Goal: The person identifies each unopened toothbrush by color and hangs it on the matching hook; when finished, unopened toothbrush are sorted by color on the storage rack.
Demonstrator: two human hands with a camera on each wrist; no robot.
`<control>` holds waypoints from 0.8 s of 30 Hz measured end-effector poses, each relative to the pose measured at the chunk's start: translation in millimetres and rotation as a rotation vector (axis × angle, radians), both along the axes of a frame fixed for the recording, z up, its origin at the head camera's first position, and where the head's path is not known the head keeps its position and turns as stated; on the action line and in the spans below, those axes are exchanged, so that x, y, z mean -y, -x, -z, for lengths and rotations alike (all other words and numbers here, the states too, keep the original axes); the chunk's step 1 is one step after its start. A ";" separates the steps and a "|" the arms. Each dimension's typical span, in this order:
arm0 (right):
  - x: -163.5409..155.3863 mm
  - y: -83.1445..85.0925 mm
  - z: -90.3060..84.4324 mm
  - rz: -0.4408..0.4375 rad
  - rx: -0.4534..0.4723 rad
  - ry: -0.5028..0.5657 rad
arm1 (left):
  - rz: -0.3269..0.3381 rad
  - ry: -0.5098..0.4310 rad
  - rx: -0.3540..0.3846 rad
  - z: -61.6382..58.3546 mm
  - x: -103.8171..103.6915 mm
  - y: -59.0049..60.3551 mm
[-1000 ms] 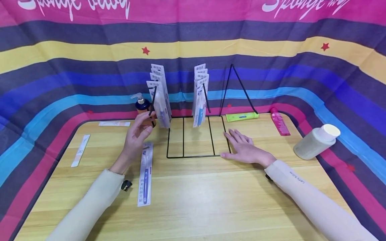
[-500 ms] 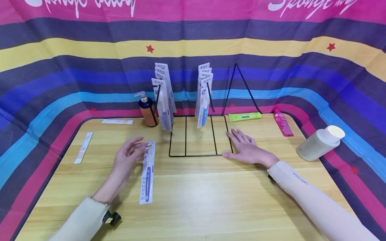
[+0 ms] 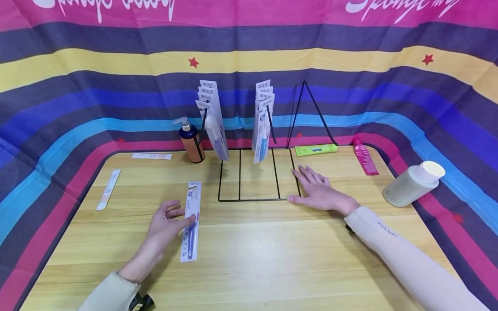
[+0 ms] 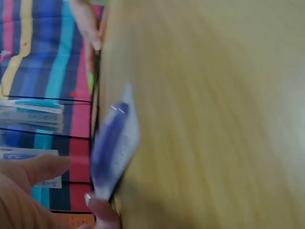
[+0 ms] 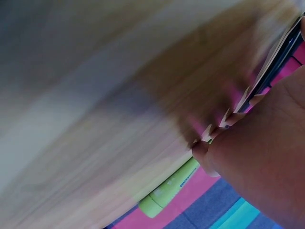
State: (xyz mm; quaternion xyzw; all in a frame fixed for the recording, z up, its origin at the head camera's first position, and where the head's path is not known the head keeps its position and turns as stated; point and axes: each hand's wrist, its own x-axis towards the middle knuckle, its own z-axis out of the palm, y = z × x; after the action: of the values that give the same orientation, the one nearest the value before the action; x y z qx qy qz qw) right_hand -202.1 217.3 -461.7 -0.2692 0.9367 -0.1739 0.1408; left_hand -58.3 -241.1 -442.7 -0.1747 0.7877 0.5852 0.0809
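A packaged blue toothbrush [image 3: 191, 220] lies flat on the wooden table [image 3: 272, 255]. My left hand [image 3: 180, 217] lies beside it, fingers loosely spread and fingertips touching the pack's left edge. In the left wrist view a fingertip [image 4: 97, 204] meets the end of the toothbrush pack [image 4: 114, 143]. My right hand [image 3: 316, 190] rests flat on the table, touching the front right corner of the black wire rack [image 3: 258, 199]. Two rows of toothbrush packs [image 3: 213, 121] [image 3: 262, 121] hang on the rack. The right wrist view is blurred, showing my fingers [image 5: 209, 155] and a green tube [image 5: 169, 191].
A pump bottle [image 3: 192, 142] stands left of the rack. The green tube [image 3: 315, 150] and a pink tube [image 3: 362, 157] lie at the back right, and a white bottle [image 3: 412, 183] lies on its side at the right edge. Two flat packs [image 3: 108, 189] [image 3: 151, 156] lie at the left.
My left hand has drawn back from the rack's left row toward me and come down beside the toothbrush pack on the table. The right hand has stayed put.
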 end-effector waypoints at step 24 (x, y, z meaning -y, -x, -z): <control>-0.1 -0.7 0.8 0.010 0.002 0.002 | 0.063 -0.091 -0.049 6.1 -6.6 -1.8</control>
State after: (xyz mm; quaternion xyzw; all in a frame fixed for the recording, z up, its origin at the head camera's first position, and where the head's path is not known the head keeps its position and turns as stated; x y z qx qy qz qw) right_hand -201.4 217.3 -462.5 -0.2646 0.9378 -0.1756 0.1404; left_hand -56.4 -234.5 -448.8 -0.1313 0.7672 0.6217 0.0877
